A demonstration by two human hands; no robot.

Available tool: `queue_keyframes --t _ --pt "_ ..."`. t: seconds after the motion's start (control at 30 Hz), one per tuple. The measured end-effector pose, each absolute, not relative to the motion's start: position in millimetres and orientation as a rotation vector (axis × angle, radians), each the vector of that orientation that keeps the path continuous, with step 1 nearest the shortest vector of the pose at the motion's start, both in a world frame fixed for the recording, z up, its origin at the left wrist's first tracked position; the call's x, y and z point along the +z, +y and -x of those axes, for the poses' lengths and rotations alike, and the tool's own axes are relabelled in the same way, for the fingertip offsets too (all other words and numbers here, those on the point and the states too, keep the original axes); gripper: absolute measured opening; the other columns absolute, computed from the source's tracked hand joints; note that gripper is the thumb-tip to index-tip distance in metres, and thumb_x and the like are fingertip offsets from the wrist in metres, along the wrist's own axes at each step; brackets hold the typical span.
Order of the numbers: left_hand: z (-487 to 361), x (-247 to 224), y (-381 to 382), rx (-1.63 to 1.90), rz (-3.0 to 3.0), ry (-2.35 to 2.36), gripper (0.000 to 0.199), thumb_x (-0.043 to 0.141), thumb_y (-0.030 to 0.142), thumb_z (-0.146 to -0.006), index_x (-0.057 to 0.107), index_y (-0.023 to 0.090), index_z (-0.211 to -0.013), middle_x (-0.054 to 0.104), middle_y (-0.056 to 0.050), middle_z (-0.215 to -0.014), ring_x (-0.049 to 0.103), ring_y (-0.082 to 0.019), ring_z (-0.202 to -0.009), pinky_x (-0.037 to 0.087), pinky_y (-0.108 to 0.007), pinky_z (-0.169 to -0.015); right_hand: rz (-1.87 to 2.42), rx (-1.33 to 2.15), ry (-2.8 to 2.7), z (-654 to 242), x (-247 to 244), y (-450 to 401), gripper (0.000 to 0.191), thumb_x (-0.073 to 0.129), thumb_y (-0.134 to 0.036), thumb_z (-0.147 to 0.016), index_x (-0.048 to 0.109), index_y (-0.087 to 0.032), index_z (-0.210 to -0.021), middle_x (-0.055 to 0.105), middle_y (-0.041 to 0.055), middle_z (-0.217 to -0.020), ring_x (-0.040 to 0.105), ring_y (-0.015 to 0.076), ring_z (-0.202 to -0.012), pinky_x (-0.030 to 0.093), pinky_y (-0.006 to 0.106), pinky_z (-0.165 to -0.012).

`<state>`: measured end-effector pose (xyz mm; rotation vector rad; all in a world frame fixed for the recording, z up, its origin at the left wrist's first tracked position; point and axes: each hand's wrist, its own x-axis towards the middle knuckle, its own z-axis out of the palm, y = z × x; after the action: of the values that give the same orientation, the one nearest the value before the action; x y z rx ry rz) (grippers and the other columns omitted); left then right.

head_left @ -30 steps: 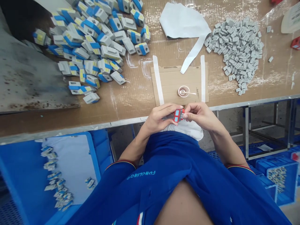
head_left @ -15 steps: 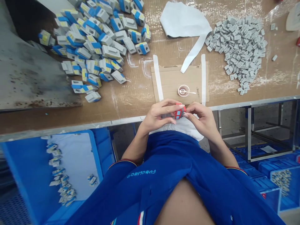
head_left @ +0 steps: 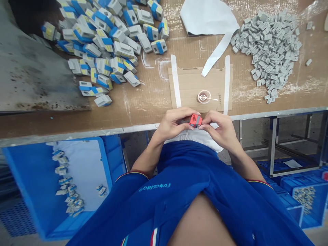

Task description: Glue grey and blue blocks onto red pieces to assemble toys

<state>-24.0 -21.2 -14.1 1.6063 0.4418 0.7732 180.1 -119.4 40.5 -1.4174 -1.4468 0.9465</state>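
A small red block-shaped piece with grey parts [head_left: 195, 120] is held between my hands, just in front of the table's near edge. My left hand [head_left: 174, 124] pinches it from the left, thumb below and fingers above. My right hand [head_left: 219, 128] has thumb and fingertips closed at its right end; whether a smaller part sits in them is hidden. Beyond my hands, a small clear cup [head_left: 204, 97] with a white stick across it stands on a cardboard sheet [head_left: 189, 80] held by white tape strips.
Grey, blue and yellow block pieces [head_left: 112, 48] are heaped at the back left beside a metal sheet [head_left: 38, 75]. Small grey parts [head_left: 274, 48] lie piled at the right. A white cloth [head_left: 207, 17] lies between. Below left stands a blue crate [head_left: 33, 181] holding similar blocks.
The red piece has been turned in my fingers, so a face with a dark opening now shows instead of the light-blue window-like marks. The camera view has shifted slightly.
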Motion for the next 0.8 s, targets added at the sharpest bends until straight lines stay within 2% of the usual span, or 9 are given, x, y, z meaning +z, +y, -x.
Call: queue_keyframes --t 0.4,0.63,0.8 --pt "24.1 -19.6 -23.9 0.850 -1.680 0.435 0.037 0.082 0.038 -0.098 0.082 0.023 -0.131 0.086 -0.012 -0.121 0.082 -0.022 -0.108 0.064 -0.032 -0.096 1.516 0.861 -1.260 -154.9 31.6 -125.9 0.028 0.073 -0.027 -0.100 0.060 -0.024 -0.075 0.059 -0.0038 -0.070 0.052 0.0139 -0.064 0.039 0.030 -0.062" --pt "22.0 -19.1 -23.6 0.950 -1.672 0.469 0.041 0.092 0.040 -0.089 0.084 0.023 -0.125 0.086 -0.009 -0.109 0.080 -0.020 -0.099 0.063 -0.032 -0.093 1.557 0.773 -1.282 -153.3 30.5 -127.9 0.023 0.070 -0.032 -0.104 0.065 -0.025 -0.082 0.066 -0.0011 -0.076 0.059 0.0161 -0.069 0.048 0.031 -0.065" --pt "22.0 -20.3 -27.2 0.898 -1.631 0.563 0.046 0.089 0.046 -0.090 0.082 0.023 -0.129 0.085 -0.011 -0.115 0.079 -0.020 -0.099 0.062 -0.032 -0.089 1.548 0.735 -1.421 -159.8 31.0 -131.7 0.016 0.068 -0.036 -0.107 0.070 -0.026 -0.094 0.072 0.0029 -0.087 0.066 0.0196 -0.080 0.055 0.035 -0.072"
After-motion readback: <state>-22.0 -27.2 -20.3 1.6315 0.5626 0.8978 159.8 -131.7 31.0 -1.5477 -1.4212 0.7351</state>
